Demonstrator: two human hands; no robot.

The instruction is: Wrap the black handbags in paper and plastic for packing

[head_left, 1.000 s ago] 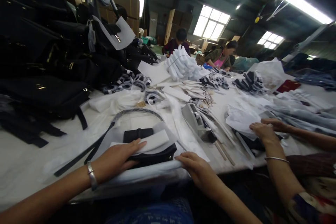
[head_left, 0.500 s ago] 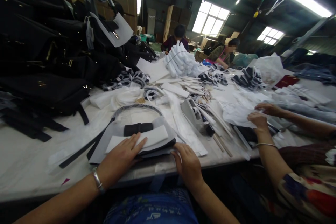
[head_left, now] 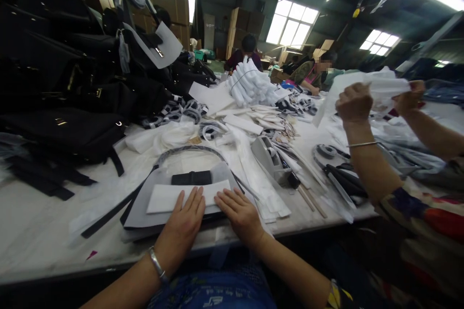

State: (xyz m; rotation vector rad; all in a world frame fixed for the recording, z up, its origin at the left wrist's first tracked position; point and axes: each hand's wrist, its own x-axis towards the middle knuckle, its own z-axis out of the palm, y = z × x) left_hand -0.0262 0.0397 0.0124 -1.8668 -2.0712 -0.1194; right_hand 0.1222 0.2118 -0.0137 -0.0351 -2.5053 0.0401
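Observation:
In front of me a black handbag [head_left: 129, 217] lies flat near the table edge, its wrapped handle [head_left: 188, 147] arching away from me. A pale grey sheet [head_left: 145, 203] covers much of the bag, and a black flap or strap piece [head_left: 191, 177] shows on top. Across the sheet lies a white foam strip [head_left: 163, 198]. My left hand [head_left: 188, 217] rests flat on the strip's near edge, fingers stretched forward. My right hand [head_left: 239, 212] lies flat at the strip's right end, fingers extended. Neither hand grips anything.
A tape dispenser [head_left: 270, 161] stands right of the bag, beside white strips [head_left: 250, 174]. Black bags [head_left: 61, 130] are piled at left. A bundle of white rolls [head_left: 250, 82] stands farther back. On the right, a co-worker's hands [head_left: 357, 101] hold up a white sheet [head_left: 380, 87].
My right hand has moved from the bag's right edge onto the white strip, and my left hand has shifted right. The strip lies straighter. The co-worker has raised the white sheet.

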